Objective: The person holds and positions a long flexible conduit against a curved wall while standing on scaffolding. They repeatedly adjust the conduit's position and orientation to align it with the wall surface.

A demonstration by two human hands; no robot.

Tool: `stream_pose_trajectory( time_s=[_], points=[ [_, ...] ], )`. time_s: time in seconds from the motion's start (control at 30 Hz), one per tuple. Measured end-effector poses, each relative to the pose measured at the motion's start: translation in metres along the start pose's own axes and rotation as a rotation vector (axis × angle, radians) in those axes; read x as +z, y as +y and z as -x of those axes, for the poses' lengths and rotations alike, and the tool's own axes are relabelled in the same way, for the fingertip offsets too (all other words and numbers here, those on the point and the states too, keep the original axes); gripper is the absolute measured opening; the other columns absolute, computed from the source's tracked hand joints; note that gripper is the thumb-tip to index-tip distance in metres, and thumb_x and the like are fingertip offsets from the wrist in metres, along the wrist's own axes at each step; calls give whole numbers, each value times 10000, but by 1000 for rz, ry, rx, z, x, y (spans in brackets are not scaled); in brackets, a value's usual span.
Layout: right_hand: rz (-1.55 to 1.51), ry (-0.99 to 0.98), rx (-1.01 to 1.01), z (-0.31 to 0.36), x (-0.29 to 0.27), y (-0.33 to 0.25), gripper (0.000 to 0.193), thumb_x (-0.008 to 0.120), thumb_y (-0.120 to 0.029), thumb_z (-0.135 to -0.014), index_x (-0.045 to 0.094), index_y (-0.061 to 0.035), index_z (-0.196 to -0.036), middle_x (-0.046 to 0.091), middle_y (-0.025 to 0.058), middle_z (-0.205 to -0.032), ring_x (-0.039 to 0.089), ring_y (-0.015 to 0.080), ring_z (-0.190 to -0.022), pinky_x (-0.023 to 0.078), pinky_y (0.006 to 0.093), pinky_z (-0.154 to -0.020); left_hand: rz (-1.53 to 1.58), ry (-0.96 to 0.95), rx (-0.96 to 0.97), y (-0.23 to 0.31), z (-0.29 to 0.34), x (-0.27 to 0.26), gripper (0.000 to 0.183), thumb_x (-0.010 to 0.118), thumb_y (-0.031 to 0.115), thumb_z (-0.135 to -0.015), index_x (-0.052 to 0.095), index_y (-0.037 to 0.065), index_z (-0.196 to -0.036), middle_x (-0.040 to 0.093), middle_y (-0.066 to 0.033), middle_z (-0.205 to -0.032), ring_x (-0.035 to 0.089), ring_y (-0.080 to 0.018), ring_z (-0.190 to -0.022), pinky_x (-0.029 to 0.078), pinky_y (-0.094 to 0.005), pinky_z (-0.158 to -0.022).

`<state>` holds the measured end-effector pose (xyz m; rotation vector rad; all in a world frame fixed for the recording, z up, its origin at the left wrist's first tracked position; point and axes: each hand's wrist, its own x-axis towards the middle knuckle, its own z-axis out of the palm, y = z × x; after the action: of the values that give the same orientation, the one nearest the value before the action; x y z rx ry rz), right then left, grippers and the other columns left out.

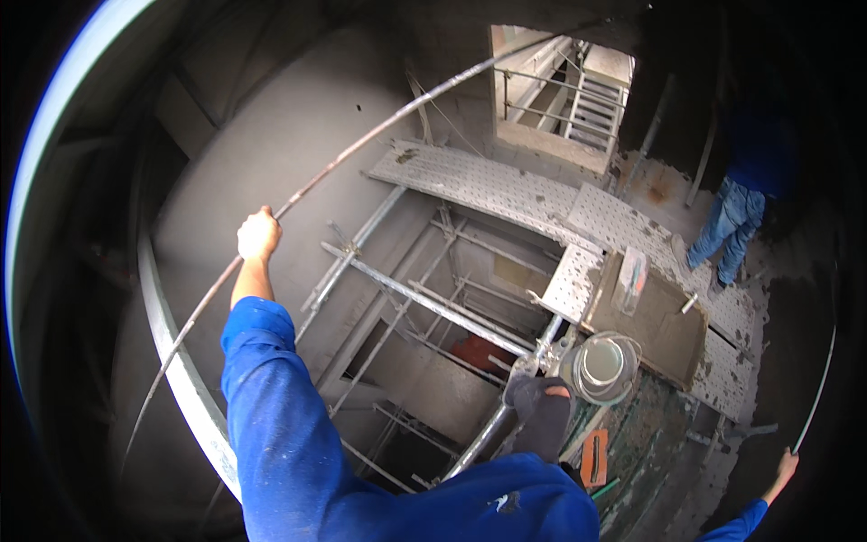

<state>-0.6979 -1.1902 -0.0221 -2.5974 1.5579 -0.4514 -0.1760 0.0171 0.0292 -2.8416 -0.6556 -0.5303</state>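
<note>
My left hand [259, 234], at the end of a raised blue sleeve, wraps round a long metal pole [352, 150] that runs from the lower left up to the window opening. At the far lower right, my right hand [785, 470] closes round a thin upright pole [819, 393]. A dark shoe [542, 402] of mine stands beside a scaffold joint. Next to it are a white bucket [603, 361] and an orange-bladed trowel or float [593, 459]. Grey mortar lies in a wide tray [700, 357], with a pale float [632, 280] resting on it.
Perforated metal planks [488, 185] run along the wall, and scaffold tubes [433, 307] cross a deep open shaft on my left. A co-worker in jeans [731, 221] stands on the far right. Through the window opening, metal steps [596, 108] show. A curved pale beam [176, 370] passes at left.
</note>
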Motion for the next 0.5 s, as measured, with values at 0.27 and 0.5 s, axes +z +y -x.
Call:
stream_pose_trajectory(
  time_s=[0.27,0.5],
  points=[
    [143,-27,80,7,-19,-19,634,619,-354,-897,526,138,-1287,600,320,-1248,546,392,-1252,416,414,-1052,-16,-26,-3,-2,-4,7,212,515,175,-893,659,103,-1030,707,-212,-971,687,-395,-938,542,-481,-837],
    [104,-23,76,14,-27,-29,611,631,-344,-894,548,126,-1275,621,301,-1229,577,358,-1222,424,395,-1029,-26,-27,-8,-1,-5,10,220,493,196,-914,648,117,-1049,703,-205,-990,677,-404,-948,537,-486,-837]
  ],
)
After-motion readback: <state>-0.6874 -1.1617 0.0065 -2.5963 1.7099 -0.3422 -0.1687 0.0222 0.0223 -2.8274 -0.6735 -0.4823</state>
